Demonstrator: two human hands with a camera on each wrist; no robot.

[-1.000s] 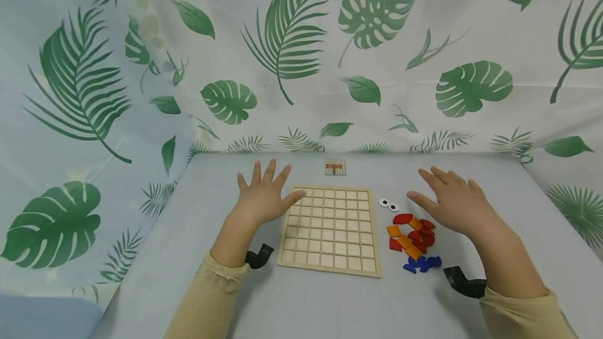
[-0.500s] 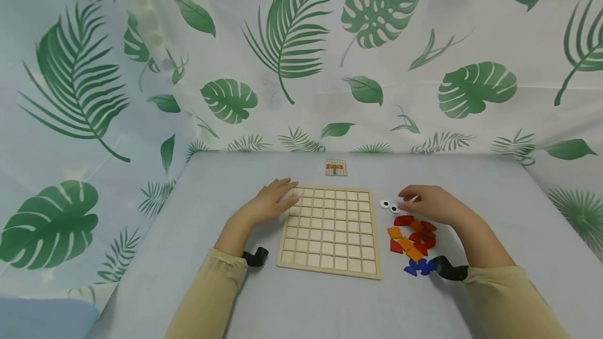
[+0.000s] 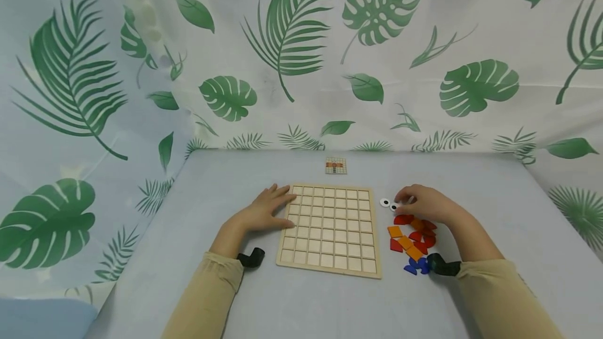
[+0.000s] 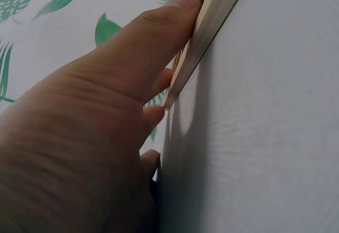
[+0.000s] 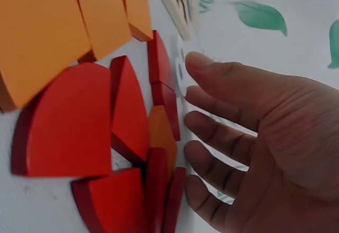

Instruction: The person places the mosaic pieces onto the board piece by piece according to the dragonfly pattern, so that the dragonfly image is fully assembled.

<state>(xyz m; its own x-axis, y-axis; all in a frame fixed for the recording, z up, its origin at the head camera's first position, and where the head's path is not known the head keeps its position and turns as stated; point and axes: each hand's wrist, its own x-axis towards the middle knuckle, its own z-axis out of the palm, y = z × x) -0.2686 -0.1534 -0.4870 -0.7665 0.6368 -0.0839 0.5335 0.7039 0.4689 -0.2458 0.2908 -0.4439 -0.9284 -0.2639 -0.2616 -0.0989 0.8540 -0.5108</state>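
Eye disc, near one: the nearer eye disc [image 3: 393, 207] was set flat on the desk [image 3: 330, 307], just left of the right thumb and index tips; round, so no long axis. Contact could not be told.
Right hand: the right hand [image 3: 426, 205] was placed much nearer to it than the left; fingers [image 5: 212, 128] bent but not closed, no grip seen.
Second disc: the second eye disc [image 3: 384, 202] was set touching or just beside the first, farther left and slightly toward the back.
Red/orange: red pieces [image 3: 403, 219] and orange pieces [image 3: 393, 232] were heaped on the near side of the discs, partly under the hand; judged the likeliest snag for low fingers.
Board: the gridded board [image 3: 328, 221] was laid left of the discs, just beside them.
Blue: blue pieces [image 3: 411, 270] were bunched below the orange, partly hidden by the black wrist mount [image 3: 445, 267].
Left hand: the left hand [image 3: 261, 212] was rested on the board's left rim, fingers spread, nothing gripped.
Card: a small patterned card [image 3: 336, 166] was placed behind the board.
Backdrop: a leaf-print curtain [image 3: 320, 103] was hung beyond.
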